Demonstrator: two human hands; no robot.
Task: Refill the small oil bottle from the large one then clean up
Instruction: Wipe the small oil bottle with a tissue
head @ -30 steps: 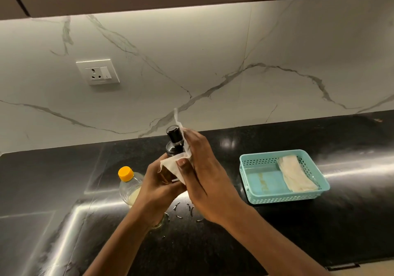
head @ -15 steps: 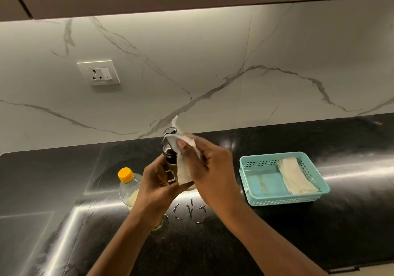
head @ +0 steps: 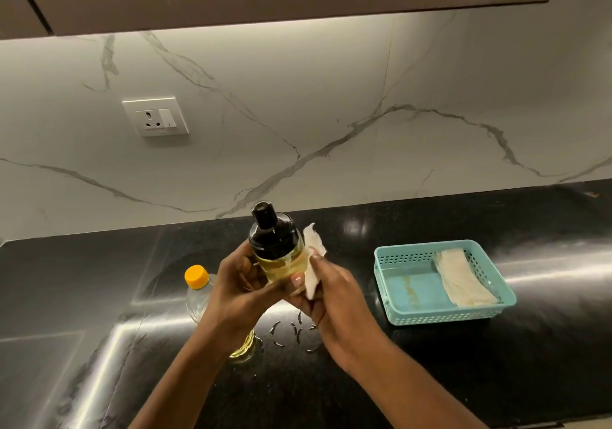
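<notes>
The left hand (head: 246, 288) is gripping the small oil bottle (head: 277, 249) round its lower half, holding it up off the black counter (head: 430, 362) & tilted a bit toward the wall; the thumb is crossing the front, w/ the nail showing near the base, so the bottle's bottom is hidden. Pale yellow oil is filling the clear part; the black cap is sitting on top. The right hand (head: 334, 299) is pinching a white tissue (head: 313, 263) against the bottle's right side; its fingertips are tucked behind the paper & can't be made out. Just left of the left wrist the large oil bottle (head: 198, 291) is standing on the counter, yellow cap on; the forearm is covering most of its body, only a bit of oil showing below. Well right of the right hand a teal basket (head: 427, 316) is holding folded tissues (head: 462, 281); a yellowish stain is marking its floor. Small curved marks are lying on the counter under the hands; hard to tell what they are.
</notes>
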